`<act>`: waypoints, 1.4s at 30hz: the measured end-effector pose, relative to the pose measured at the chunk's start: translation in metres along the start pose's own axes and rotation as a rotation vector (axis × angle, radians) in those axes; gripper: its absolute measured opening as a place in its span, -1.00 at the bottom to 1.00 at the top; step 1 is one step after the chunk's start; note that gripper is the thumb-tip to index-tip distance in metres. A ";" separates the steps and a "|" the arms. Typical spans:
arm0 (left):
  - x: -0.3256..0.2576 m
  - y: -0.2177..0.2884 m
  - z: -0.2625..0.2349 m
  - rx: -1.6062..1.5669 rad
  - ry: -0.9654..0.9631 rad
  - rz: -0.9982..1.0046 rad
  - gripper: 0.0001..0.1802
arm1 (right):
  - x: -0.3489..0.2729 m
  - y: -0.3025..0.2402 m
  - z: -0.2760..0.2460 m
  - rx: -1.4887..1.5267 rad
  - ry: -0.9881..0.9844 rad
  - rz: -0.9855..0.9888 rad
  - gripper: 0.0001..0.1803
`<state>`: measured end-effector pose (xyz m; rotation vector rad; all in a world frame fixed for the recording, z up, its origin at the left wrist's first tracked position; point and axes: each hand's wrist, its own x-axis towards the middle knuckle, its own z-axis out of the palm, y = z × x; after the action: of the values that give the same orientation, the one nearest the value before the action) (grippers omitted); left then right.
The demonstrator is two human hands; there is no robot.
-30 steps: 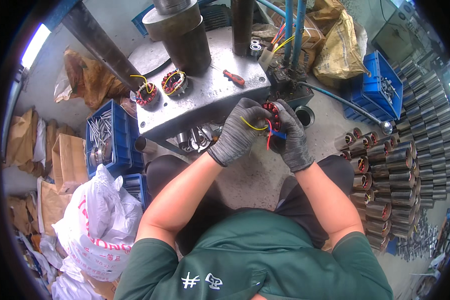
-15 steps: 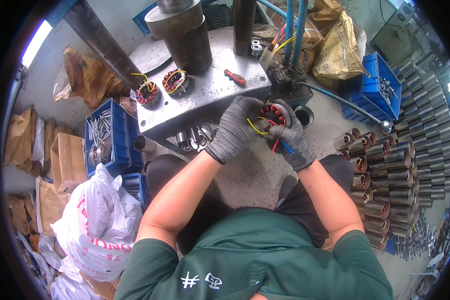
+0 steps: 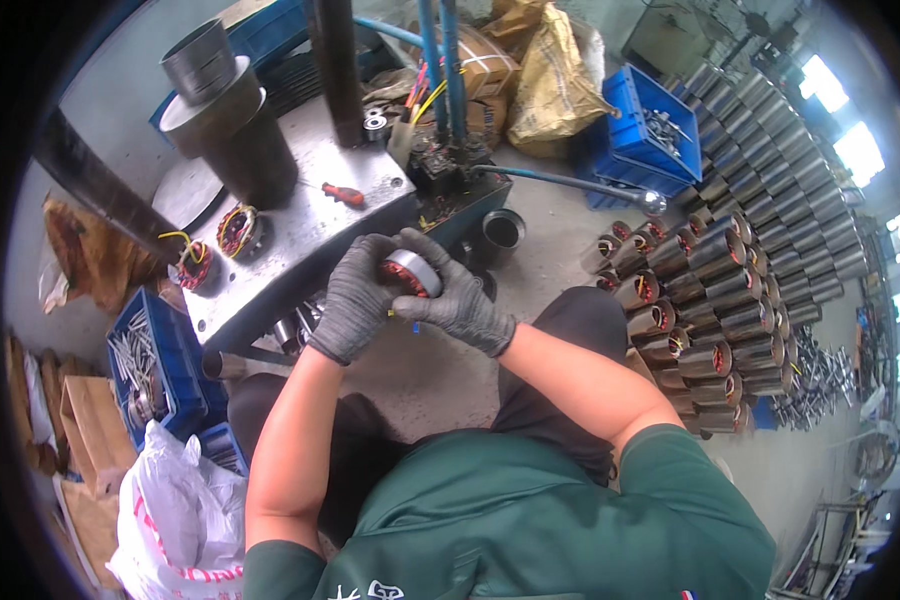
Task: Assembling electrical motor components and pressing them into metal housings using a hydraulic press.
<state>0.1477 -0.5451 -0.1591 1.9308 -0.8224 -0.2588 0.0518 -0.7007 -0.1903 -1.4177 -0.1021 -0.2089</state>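
Observation:
Between my two grey-gloved hands I hold a motor stator, a silver ring with red windings, over the floor just off the press table's near edge. My left hand wraps its left side. Fingers of my right hand close round the ring from the right. A bit of blue and yellow wire pokes out below, the rest being hidden by the gloves. On the metal press table lie two more wound stators, one at the corner and one beside it, and a red-handled screwdriver.
A thick steel cylinder stands on the table. A long lever reaches right from the press. Rows of metal tubes, several with stators inside, fill the floor at right. Blue bins stand behind, another at left, near a white bag.
The view has swung to the right. The stator has been turned, so its silver outer side now shows and its wires hang mostly out of sight. Both hands still hold it.

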 end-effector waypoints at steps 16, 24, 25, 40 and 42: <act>0.006 -0.014 0.013 -0.257 0.104 0.059 -0.39 | 0.002 -0.011 0.002 0.105 0.061 0.111 0.06; -0.003 -0.008 0.006 -0.538 0.026 -0.002 -0.16 | 0.012 -0.012 -0.034 0.813 0.192 0.273 -0.38; -0.004 -0.014 0.015 -0.500 0.010 0.090 -0.06 | 0.015 -0.009 -0.033 0.821 0.177 0.260 -0.41; -0.001 0.030 -0.011 -0.861 0.053 -0.003 0.04 | 0.036 -0.044 -0.004 0.449 0.046 0.336 -0.26; 0.006 0.025 -0.028 -0.974 0.154 0.052 0.03 | 0.036 -0.017 -0.012 0.511 0.114 0.334 -0.32</act>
<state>0.1554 -0.5363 -0.1224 0.9963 -0.4920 -0.3837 0.0827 -0.7178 -0.1688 -0.8932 0.1662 0.0171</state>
